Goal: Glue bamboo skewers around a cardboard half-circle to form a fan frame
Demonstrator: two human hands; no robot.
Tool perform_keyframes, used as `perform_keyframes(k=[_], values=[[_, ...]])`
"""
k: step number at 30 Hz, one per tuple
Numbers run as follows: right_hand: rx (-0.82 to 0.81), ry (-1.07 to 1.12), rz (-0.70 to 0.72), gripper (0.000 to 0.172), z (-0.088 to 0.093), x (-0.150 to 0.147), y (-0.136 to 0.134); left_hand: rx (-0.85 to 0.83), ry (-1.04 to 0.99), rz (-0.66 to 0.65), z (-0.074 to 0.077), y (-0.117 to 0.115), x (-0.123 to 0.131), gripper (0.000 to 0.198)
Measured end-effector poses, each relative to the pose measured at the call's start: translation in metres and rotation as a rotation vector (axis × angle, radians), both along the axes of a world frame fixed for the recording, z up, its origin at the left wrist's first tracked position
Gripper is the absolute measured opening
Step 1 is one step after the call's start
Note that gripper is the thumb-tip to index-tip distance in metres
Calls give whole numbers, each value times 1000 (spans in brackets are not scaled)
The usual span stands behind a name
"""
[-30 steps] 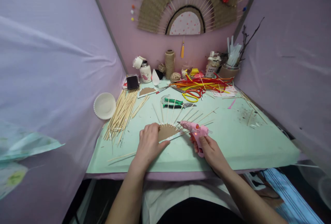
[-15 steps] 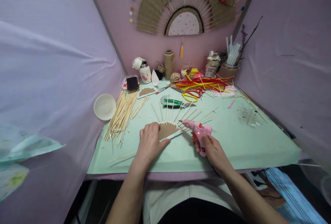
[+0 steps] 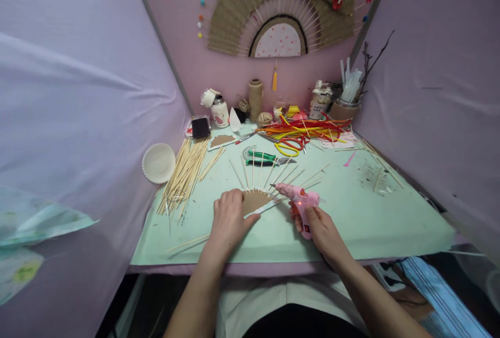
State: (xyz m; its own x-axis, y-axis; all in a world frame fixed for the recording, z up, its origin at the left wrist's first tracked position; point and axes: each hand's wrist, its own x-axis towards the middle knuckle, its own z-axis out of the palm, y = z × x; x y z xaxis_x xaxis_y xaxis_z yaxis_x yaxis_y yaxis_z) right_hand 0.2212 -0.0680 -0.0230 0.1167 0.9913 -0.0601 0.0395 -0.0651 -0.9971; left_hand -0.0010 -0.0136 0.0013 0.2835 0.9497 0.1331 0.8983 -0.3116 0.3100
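A brown cardboard half-circle [image 3: 253,202] lies on the table, with thin wooden sticks [image 3: 261,170] fanning out from its curved edge. My left hand [image 3: 229,218] grips its left end, thumb along the straight edge and fingers at the curved side, hiding that corner. In my right hand [image 3: 312,221] is a pink hot glue gun [image 3: 299,198], its small light glowing red. The nozzle points left, above the right-hand part of the curved edge, close to the sticks there. Whether the tip touches the cardboard I cannot tell.
A pile of wooden sticks [image 3: 183,171] and a white dish [image 3: 158,163] are at left. Green-handled pruning shears [image 3: 261,159], scissors [image 3: 288,148] and coloured pipe cleaners [image 3: 308,128] lie beyond the half-circle. Jars and a twine spool [image 3: 255,101] line the back.
The view has tilted slightly, so everything sits a little lower in the picture. Both hands keep their hold, and the glue gun stays nearly in place over the curved edge.
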Motion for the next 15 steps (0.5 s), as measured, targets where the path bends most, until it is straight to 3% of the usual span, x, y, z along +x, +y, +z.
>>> perform_keyframes(k=[15], values=[[-1,-35,-10,62,-1,-2,1,5,12,9,-2,-3,-2,45]])
